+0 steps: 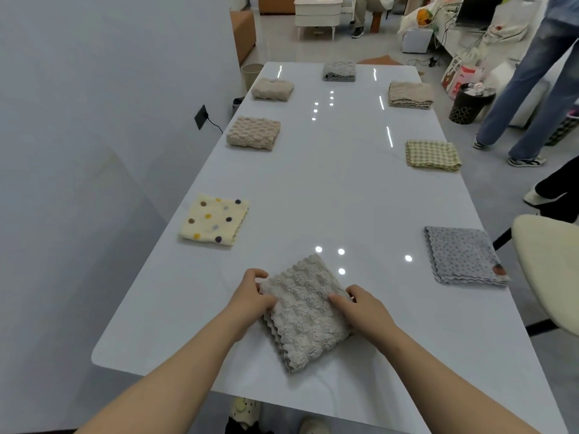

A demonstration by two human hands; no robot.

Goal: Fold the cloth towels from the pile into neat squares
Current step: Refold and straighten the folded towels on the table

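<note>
1. The beige textured towel [305, 311] is folded to a square. It lies at an angle on the near end of the white table [329, 189], with its layered scalloped edges showing at the near left.
2. The left hand [250, 297] has curled fingers pinching the towel's left corner.
3. The right hand [360, 305] grips the right edge, thumb on top, fingers curled.
4. The polka-dot towel [214, 220] lies folded near the table's left edge, and the grey dotted towel [463, 255] near its right edge.

I see a glossy white worktop [329, 189] running up the frame, ceiling lights mirrored in it. At the right edge sits a cream chair [551, 270]. Upper right, a black bin [470, 104] stands beside a person in jeans [526, 89]. A black wall socket [200, 116] shows at left.
</note>
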